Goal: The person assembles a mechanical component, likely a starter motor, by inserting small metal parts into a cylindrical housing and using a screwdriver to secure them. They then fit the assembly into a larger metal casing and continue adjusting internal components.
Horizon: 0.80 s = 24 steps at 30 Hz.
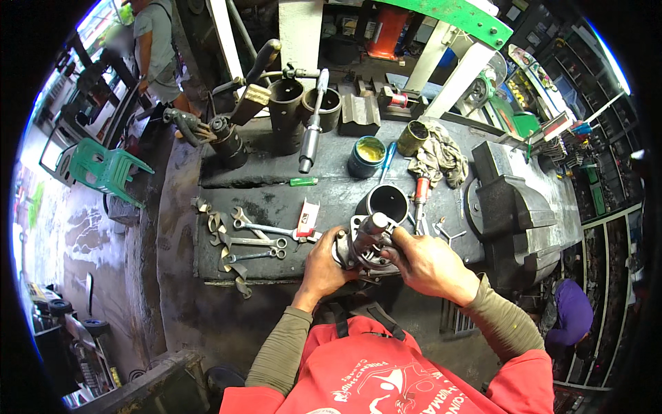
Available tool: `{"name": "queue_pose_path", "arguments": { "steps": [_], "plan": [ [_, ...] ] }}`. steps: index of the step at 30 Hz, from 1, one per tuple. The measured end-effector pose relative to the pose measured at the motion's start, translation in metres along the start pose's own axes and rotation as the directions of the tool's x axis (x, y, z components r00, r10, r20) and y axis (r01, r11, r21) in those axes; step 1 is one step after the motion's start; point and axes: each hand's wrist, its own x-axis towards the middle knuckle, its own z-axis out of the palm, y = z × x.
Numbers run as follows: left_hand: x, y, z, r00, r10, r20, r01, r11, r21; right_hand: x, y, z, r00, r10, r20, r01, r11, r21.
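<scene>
In front of my chest, at the near edge of the workbench, I hold a silvery metal machine part (364, 243) with a rounded housing and a short upright shaft. My left hand (325, 264) is wrapped round its left side. My right hand (433, 263) grips its right side, thumb and bent fingers pressed against it; some fingertips are hidden. Just beyond the part stands an open dark cylinder (408, 208). Left of my hands lie several wrenches (258, 242) and a small red and white box (307, 219). Near my right hand rests a red-handled tool (421, 188).
A large black vise (510, 207) fills the bench's right end. Farther back are a grease tub (367, 165), a crumpled rag (441, 162) and metal cylinders (285, 121). One person (153, 48) stands far left; another in purple (572, 314) bends at right. A green chair (100, 165) stands left.
</scene>
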Motion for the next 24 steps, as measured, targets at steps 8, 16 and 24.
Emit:
{"name": "queue_pose_path", "arguments": {
  "steps": [8,16,24],
  "plan": [
    [0.001,-0.005,0.004,1.000,-0.020,-0.023,0.021,0.998,0.063,0.000,0.001,0.002,0.999,-0.044,-0.028,0.044,0.999,-0.016],
    [0.000,-0.007,0.007,0.999,-0.002,-0.042,0.004,0.999,0.052,-0.003,0.006,0.006,0.992,-0.082,-0.092,0.072,0.991,-0.112],
    [0.001,0.001,0.004,1.000,-0.014,-0.022,0.014,1.000,-0.001,0.007,0.012,0.001,0.998,-0.046,-0.038,0.040,0.990,-0.132]
  ]
}}
